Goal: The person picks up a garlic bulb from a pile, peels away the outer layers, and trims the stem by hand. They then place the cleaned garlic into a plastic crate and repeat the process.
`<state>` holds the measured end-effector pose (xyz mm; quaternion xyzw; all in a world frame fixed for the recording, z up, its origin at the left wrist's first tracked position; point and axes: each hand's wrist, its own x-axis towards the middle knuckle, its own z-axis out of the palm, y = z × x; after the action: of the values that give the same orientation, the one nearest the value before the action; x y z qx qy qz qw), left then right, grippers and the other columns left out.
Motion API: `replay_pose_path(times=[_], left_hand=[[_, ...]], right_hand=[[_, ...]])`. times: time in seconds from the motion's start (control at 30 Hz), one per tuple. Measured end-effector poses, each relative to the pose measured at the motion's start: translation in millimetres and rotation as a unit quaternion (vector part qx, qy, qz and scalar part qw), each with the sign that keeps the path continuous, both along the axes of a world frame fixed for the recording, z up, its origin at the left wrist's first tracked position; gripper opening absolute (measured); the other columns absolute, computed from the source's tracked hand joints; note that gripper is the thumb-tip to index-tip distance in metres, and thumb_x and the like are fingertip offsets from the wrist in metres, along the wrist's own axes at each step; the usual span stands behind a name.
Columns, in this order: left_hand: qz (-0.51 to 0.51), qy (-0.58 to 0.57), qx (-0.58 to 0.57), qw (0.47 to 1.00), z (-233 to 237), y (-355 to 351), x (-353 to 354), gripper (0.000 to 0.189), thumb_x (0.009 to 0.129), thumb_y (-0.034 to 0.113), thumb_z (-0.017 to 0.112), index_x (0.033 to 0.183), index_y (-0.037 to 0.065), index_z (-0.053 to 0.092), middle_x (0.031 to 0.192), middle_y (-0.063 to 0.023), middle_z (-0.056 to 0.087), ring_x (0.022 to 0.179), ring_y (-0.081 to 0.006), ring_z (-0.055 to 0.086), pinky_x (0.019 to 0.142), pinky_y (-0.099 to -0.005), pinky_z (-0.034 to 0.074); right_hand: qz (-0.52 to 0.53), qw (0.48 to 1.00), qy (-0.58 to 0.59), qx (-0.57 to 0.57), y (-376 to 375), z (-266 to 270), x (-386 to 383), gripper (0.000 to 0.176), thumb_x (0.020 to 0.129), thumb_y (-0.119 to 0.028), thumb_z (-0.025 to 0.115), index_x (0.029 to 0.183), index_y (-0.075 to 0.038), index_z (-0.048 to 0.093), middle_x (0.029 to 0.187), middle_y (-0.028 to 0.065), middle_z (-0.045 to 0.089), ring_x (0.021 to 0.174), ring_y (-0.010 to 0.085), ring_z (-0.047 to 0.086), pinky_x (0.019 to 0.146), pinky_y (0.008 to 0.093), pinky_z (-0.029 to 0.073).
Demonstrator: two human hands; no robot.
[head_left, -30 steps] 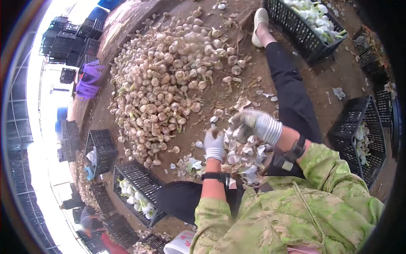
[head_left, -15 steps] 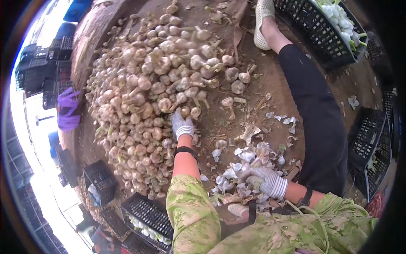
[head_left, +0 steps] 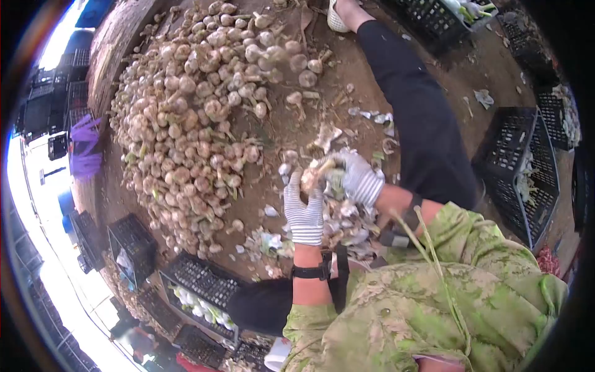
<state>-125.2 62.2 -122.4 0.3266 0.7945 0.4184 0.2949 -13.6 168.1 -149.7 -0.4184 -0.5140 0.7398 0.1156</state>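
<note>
My left hand (head_left: pixel 304 214), in a striped white glove, is closed around a garlic bulb (head_left: pixel 309 180) above the ground in front of me. The gloved right hand (head_left: pixel 360 177) meets it from the right, its fingers closed at the stem end of the same bulb. Whether a small tool is also in those fingers I cannot make out. Below both hands lies a heap of peeled-off garlic skins (head_left: pixel 347 222). A large pile of unpeeled garlic bulbs (head_left: pixel 186 124) spreads to the left and ahead.
Black crates with peeled white garlic stand at the upper right (head_left: pixel 427 25) and lower left (head_left: pixel 201 279). More black crates (head_left: pixel 508 164) lie at the right. My outstretched leg (head_left: pixel 427 118) borders the work spot. A purple bundle (head_left: pixel 85 146) hangs at the far left.
My left hand has come back from the pile with a garlic bulb. My right hand has risen from the skins to meet it. The view has shifted.
</note>
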Motion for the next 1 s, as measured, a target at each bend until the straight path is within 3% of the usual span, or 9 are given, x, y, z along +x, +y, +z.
replay_pose_path(times=[0.17,0.27,0.7,0.83,0.87,0.9,0.93,0.97,1.0], left_hand=[[-0.023,0.001,0.082,0.996,52,-26,37,0.054,0.071,0.012,0.070,0.118,0.000,0.048,0.110,-0.0127,0.054,0.100,-0.0223,0.053,0.087,-0.0320,0.042],[-0.057,0.279,0.058,0.957,77,-24,56,0.053,0.061,0.013,0.076,0.107,0.001,0.052,0.097,-0.0156,0.054,0.088,-0.0294,0.054,0.079,-0.0355,0.045],[-0.095,0.361,0.062,0.926,105,-47,68,0.053,0.059,0.015,0.077,0.104,0.005,0.051,0.097,-0.0135,0.053,0.088,-0.0276,0.056,0.076,-0.0340,0.048],[-0.026,0.182,0.105,0.977,96,-56,67,0.038,0.070,0.023,0.070,0.097,0.002,0.052,0.082,-0.0093,0.056,0.077,-0.0186,0.056,0.069,-0.0298,0.047],[0.085,-0.058,0.174,0.979,75,-62,63,0.038,0.073,0.030,0.067,0.095,0.003,0.053,0.082,-0.0086,0.057,0.074,-0.0184,0.056,0.066,-0.0293,0.047],[0.190,-0.295,0.225,0.909,70,-62,63,0.039,0.075,0.038,0.063,0.094,0.004,0.054,0.082,-0.0079,0.057,0.070,-0.0181,0.055,0.063,-0.0287,0.047],[0.288,-0.432,0.215,0.827,67,-65,69,0.044,0.078,0.048,0.055,0.093,0.006,0.055,0.081,-0.0071,0.058,0.068,-0.0178,0.055,0.056,-0.0280,0.045],[0.284,-0.434,0.213,0.828,71,-67,73,0.044,0.078,0.048,0.055,0.093,0.006,0.055,0.081,-0.0071,0.058,0.068,-0.0178,0.055,0.056,-0.0280,0.045],[0.269,-0.473,0.200,0.815,74,-67,76,0.045,0.078,0.049,0.055,0.093,0.006,0.055,0.080,-0.0069,0.058,0.069,-0.0180,0.055,0.055,-0.0283,0.046]], right_hand=[[0.042,0.990,0.123,-0.055,-5,45,30,0.012,0.080,-0.015,0.064,0.086,-0.004,0.063,0.074,0.0010,0.062,0.063,0.0060,0.053,0.056,0.0230,0.045],[0.037,0.990,0.138,-0.016,-12,58,38,0.015,0.080,-0.019,0.065,0.084,-0.005,0.063,0.071,-0.0005,0.060,0.062,0.0054,0.051,0.055,0.0218,0.044],[0.083,0.961,0.162,-0.207,-28,65,54,0.018,0.080,-0.014,0.063,0.092,-0.001,0.061,0.084,0.0054,0.062,0.074,0.0122,0.058,0.068,0.0258,0.049],[0.221,0.974,0.050,0.029,-35,99,57,0.013,0.077,-0.006,0.062,0.090,-0.004,0.062,0.077,0.0052,0.062,0.072,0.0118,0.058,0.064,0.0256,0.047],[0.244,0.968,0.052,0.033,-39,99,57,0.016,0.075,-0.001,0.060,0.090,-0.004,0.062,0.075,0.0053,0.061,0.072,0.0117,0.057,0.062,0.0265,0.046],[0.239,0.969,0.050,0.032,-42,97,57,0.016,0.075,-0.001,0.060,0.090,-0.004,0.062,0.075,0.0053,0.061,0.072,0.0117,0.057,0.062,0.0265,0.046],[0.246,0.948,0.082,0.183,-44,92,58,0.016,0.075,-0.002,0.061,0.091,-0.004,0.061,0.077,0.0042,0.062,0.074,0.0106,0.057,0.065,0.0264,0.046],[0.248,0.903,0.112,0.332,-46,87,58,0.016,0.076,-0.003,0.063,0.092,-0.003,0.060,0.079,0.0031,0.063,0.077,0.0095,0.057,0.068,0.0262,0.047],[0.215,0.912,0.135,0.322,-45,82,57,0.018,0.074,-0.001,0.064,0.091,-0.004,0.061,0.083,0.0035,0.064,0.079,0.0107,0.057,0.072,0.0272,0.047]])
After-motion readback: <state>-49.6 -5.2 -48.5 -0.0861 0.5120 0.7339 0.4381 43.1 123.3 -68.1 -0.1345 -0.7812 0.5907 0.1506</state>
